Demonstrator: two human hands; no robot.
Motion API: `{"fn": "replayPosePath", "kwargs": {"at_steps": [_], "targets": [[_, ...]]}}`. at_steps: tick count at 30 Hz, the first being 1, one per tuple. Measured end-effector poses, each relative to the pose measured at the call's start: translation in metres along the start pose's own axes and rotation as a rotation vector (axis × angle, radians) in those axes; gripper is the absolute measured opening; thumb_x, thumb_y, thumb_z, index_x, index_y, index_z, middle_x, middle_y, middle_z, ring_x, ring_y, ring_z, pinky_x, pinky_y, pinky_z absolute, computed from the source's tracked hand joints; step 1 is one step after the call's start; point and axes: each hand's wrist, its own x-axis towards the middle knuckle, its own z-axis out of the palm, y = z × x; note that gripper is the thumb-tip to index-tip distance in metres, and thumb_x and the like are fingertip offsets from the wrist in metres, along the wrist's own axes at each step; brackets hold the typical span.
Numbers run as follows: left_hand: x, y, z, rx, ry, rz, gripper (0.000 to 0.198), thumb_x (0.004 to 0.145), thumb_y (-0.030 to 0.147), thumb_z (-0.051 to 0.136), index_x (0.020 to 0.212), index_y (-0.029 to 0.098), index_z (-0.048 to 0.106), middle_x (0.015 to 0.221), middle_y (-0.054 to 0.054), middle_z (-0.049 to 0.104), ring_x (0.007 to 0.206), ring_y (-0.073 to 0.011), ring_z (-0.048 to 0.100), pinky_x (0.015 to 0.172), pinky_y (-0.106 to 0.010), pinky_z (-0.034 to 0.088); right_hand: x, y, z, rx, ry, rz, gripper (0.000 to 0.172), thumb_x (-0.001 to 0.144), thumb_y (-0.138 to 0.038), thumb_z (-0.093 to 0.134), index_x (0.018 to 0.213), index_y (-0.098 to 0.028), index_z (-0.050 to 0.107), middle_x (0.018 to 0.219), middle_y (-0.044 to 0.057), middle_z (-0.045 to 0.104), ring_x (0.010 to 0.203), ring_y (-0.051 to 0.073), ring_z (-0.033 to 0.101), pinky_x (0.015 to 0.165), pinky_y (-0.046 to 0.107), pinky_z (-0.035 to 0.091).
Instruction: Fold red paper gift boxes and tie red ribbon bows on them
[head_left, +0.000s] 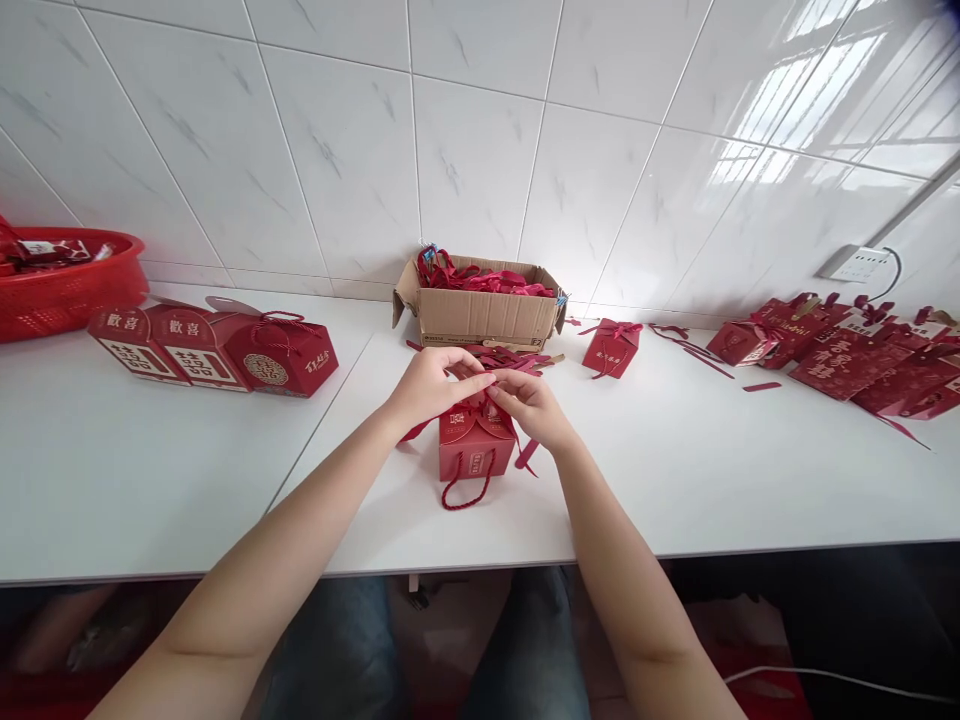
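A small red gift box [474, 450] stands on the white table in front of me, its twisted cord handle [469, 500] hanging down the near side. Red ribbon [480, 402] lies across its top, with loose ends trailing out at both sides. Above the lid, my left hand [439, 385] pinches the ribbon between thumb and fingers. My right hand [529, 403] meets it there, fingertips closed on the ribbon from the other side. Where the fingertips come together, the ribbon is partly hidden.
Behind the gift box is a cardboard box [487, 315] of red ribbons. Several larger boxes [217, 345] and a red basket [71, 295] stand left. A tied box [611, 350] and several red bags [855, 360] are right. A socket strip [857, 264] sits by the wall.
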Motion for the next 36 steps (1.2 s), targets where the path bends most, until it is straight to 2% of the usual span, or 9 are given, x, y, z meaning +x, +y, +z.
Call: {"fn": "replayPosePath", "kwargs": {"at_steps": [7, 13, 15, 18, 20, 26, 29, 33, 36], "targets": [[-0.007, -0.01, 0.008, -0.022, 0.195, 0.057, 0.023, 0.074, 0.042, 0.072, 0.077, 0.019, 0.074, 0.083, -0.004, 0.075, 0.083, -0.0196, 0.067, 0.079, -0.032, 0.052, -0.002, -0.002, 0.006, -0.08, 0.099, 0.016, 0.032, 0.08, -0.045, 0.065, 0.096, -0.02, 0.053, 0.061, -0.003, 0.063, 0.058, 0.011, 0.057, 0.061, 0.025, 0.044], [-0.008, -0.012, 0.012, -0.116, 0.284, 0.043, 0.025, 0.072, 0.041, 0.074, 0.077, 0.017, 0.073, 0.081, -0.005, 0.074, 0.079, -0.0181, 0.066, 0.076, -0.029, 0.053, 0.001, 0.001, 0.009, -0.107, 0.171, 0.057, 0.038, 0.079, -0.048, 0.066, 0.102, -0.017, 0.066, 0.053, -0.006, 0.051, 0.05, 0.009, 0.044, 0.052, 0.024, 0.038], [-0.008, -0.015, 0.014, -0.128, 0.298, 0.047, 0.027, 0.072, 0.043, 0.073, 0.077, 0.016, 0.072, 0.082, -0.005, 0.073, 0.077, -0.0175, 0.066, 0.074, -0.028, 0.052, 0.002, 0.004, 0.012, -0.111, 0.192, 0.05, 0.035, 0.079, -0.048, 0.065, 0.095, -0.018, 0.071, 0.06, -0.003, 0.054, 0.054, 0.01, 0.047, 0.054, 0.025, 0.039], [-0.008, -0.017, 0.011, -0.122, 0.309, 0.034, 0.033, 0.078, 0.048, 0.066, 0.082, 0.016, 0.07, 0.084, -0.006, 0.072, 0.077, -0.0175, 0.065, 0.072, -0.028, 0.051, 0.005, 0.009, 0.015, -0.178, 0.304, -0.039, 0.024, 0.077, -0.044, 0.069, 0.082, -0.021, 0.074, 0.078, 0.002, 0.06, 0.075, 0.015, 0.056, 0.068, 0.029, 0.046], [-0.008, -0.019, 0.004, -0.08, 0.264, 0.011, 0.034, 0.082, 0.049, 0.06, 0.084, 0.016, 0.069, 0.084, -0.006, 0.071, 0.077, -0.0178, 0.064, 0.07, -0.028, 0.049, 0.006, 0.011, 0.016, -0.206, 0.354, -0.08, 0.02, 0.075, -0.042, 0.071, 0.078, -0.023, 0.073, 0.088, 0.004, 0.062, 0.087, 0.017, 0.058, 0.075, 0.03, 0.048], [-0.012, -0.03, -0.024, 0.185, -0.195, 0.026, 0.021, 0.075, 0.042, 0.065, 0.077, 0.021, 0.065, 0.083, -0.003, 0.068, 0.08, -0.0193, 0.061, 0.075, -0.033, 0.049, 0.002, 0.004, 0.012, -0.167, 0.229, -0.099, 0.025, 0.077, -0.05, 0.069, 0.08, -0.025, 0.074, 0.103, 0.006, 0.068, 0.104, 0.021, 0.061, 0.093, 0.038, 0.047], [-0.013, -0.037, -0.025, 0.23, -0.188, 0.04, 0.021, 0.078, 0.042, 0.061, 0.074, 0.021, 0.063, 0.08, -0.003, 0.066, 0.08, -0.02, 0.061, 0.076, -0.035, 0.049, -0.003, -0.002, 0.009, -0.131, 0.136, -0.103, 0.025, 0.078, -0.049, 0.068, 0.083, -0.025, 0.075, 0.101, 0.005, 0.071, 0.101, 0.021, 0.064, 0.092, 0.038, 0.05], [-0.013, -0.04, -0.021, 0.243, -0.116, -0.015, 0.02, 0.079, 0.039, 0.061, 0.071, 0.02, 0.062, 0.083, -0.004, 0.064, 0.077, -0.0194, 0.061, 0.072, -0.033, 0.049, -0.008, -0.006, 0.005, -0.046, -0.015, -0.003, 0.025, 0.081, -0.045, 0.066, 0.091, -0.024, 0.075, 0.096, 0.005, 0.074, 0.09, 0.02, 0.067, 0.083, 0.035, 0.053], [-0.013, -0.038, -0.02, 0.269, -0.077, -0.033, 0.018, 0.079, 0.035, 0.06, 0.07, 0.02, 0.061, 0.084, -0.004, 0.064, 0.074, -0.0185, 0.061, 0.068, -0.032, 0.049, -0.009, -0.006, 0.002, -0.091, -0.057, 0.045, 0.025, 0.08, -0.044, 0.067, 0.089, -0.022, 0.076, 0.093, 0.004, 0.074, 0.087, 0.019, 0.067, 0.08, 0.033, 0.053]]}}
